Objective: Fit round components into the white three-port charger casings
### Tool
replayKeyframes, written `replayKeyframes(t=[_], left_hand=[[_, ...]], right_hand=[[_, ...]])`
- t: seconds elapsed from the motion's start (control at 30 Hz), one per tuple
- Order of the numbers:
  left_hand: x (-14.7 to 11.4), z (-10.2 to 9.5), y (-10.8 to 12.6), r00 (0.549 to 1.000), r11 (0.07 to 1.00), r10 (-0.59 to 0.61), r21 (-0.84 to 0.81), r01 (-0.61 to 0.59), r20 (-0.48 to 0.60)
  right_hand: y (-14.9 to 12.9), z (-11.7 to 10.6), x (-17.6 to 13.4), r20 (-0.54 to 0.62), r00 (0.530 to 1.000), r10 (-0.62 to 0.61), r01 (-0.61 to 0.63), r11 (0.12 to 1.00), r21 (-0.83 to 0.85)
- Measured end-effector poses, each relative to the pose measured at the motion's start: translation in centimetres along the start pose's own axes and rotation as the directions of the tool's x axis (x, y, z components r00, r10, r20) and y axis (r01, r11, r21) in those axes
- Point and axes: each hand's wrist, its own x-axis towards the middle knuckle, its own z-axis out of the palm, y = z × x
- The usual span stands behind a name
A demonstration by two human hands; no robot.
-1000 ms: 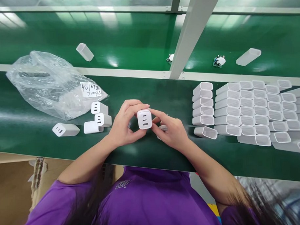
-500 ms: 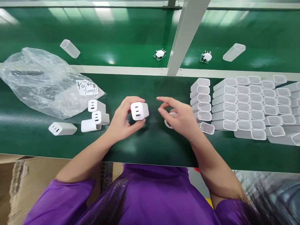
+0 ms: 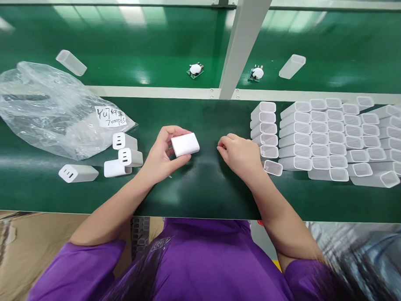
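A white charger (image 3: 185, 144) is gripped between the thumb and fingers of my left hand (image 3: 161, 154). One of its plain faces is turned up, and its slotted end is out of sight. To the right, my right hand (image 3: 241, 154) rests low over the green bench with its fingers curled and pressed together. Whatever those fingers hold, if anything, is hidden under the hand. Left of my left hand lie several more white chargers, among them one with its slots facing me (image 3: 130, 157) and a longer one (image 3: 78, 173).
Rows of translucent white sleeves (image 3: 302, 152) cover the bench's right side. A clear plastic bag (image 3: 53, 114) with a handwritten label (image 3: 110, 116) lies at left. Behind the grey post (image 3: 242, 46) and rail are small circuit boards (image 3: 195, 70) and two loose sleeves (image 3: 292, 66).
The charger in my left hand has turned, so its slots no longer show. My right hand's fingers have closed, and the round white thing beneath it is no longer visible.
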Motion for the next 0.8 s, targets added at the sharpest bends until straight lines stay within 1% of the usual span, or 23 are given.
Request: replayKeyframes(t=[0.17, 0.27, 0.37, 0.5, 0.57, 0.7, 0.8], left_hand=[[0.1, 0.1, -0.5, 0.999, 1.0, -0.008, -0.02, 0.008, 0.032], [0.1, 0.1, -0.6, 0.999, 0.999, 0.002, -0.038, 0.0, 0.05], [0.1, 0.0, -0.7, 0.995, 0.996, -0.001, -0.091, 0.01, 0.095], [0.0, 0.1, -0.8, 0.987, 0.985, -0.066, -0.151, 0.088, 0.145], [-0.1, 0.3, -0.7, 0.982, 0.979, -0.109, -0.155, 0.133, 0.153], [-0.1, 0.9, -0.1, 0.968, 0.973, -0.197, -0.087, 0.212, 0.154], [0.0, 1.1, 0.3, 0.956, 0.969, -0.232, -0.037, 0.243, 0.181]], right_hand=[[-0.9, 0.1, -0.5, 0.011, 0.999, -0.042, 0.043, 0.988, -0.145], [-1.4, 0.3, -0.7, 0.015, 0.999, -0.03, 0.032, 0.985, -0.17], [-1.5, 0.4, -0.6, 0.021, 1.0, -0.023, 0.026, 0.985, -0.172], [-1.6, 0.2, -0.6, 0.013, 1.0, -0.012, 0.015, 0.982, -0.186], [-1.6, 0.2, -0.7, 0.006, 1.0, -0.008, 0.009, 0.981, -0.193], [-1.4, 0.6, -0.5, -0.028, 1.0, -0.002, -0.003, 0.984, -0.18], [-0.9, 1.1, 0.0, -0.08, 0.997, 0.02, -0.027, 0.996, -0.087]])
